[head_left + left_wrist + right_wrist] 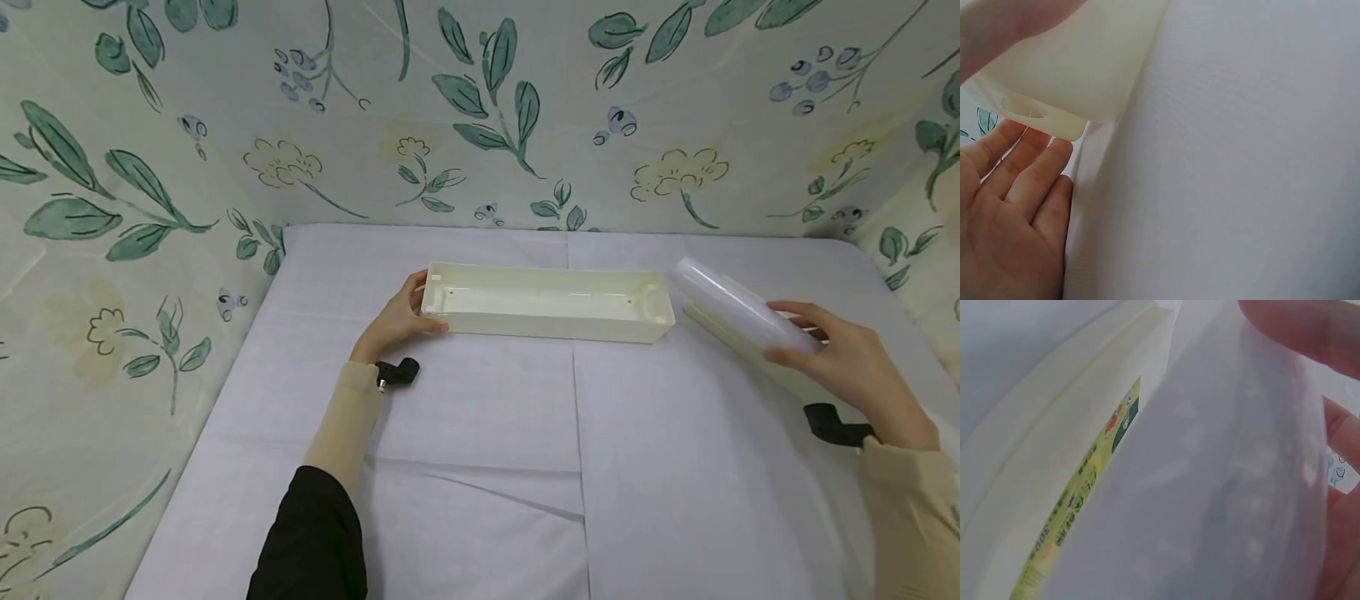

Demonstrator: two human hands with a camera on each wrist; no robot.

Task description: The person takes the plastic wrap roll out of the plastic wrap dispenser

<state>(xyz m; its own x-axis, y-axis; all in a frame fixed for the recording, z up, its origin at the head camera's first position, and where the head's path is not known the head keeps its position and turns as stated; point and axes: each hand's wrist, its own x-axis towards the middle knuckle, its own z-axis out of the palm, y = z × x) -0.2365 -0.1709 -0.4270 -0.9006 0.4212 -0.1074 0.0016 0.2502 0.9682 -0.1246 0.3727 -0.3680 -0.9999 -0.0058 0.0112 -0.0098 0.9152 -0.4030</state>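
Observation:
A long cream plastic box (547, 323), open at the top, lies on the white cloth. At its left end my left hand (401, 318) grips it, thumb on the near side and fingers behind the end. The left wrist view shows those fingers (1041, 169) against the end of the box (1085, 75). My right hand (847, 358) holds a roll of clear plastic wrap (738, 308), tilted, right of the box. Partly hidden below the roll is a cream lid-like piece (720, 333). In the right wrist view that piece carries a yellow-green printed label (1079, 487).
A white cloth (472, 417) with fold creases covers the table. Behind it and along its sides hangs a leaf-patterned curtain (487, 100). Each wrist wears a black camera mount, one of them the right mount (832, 427).

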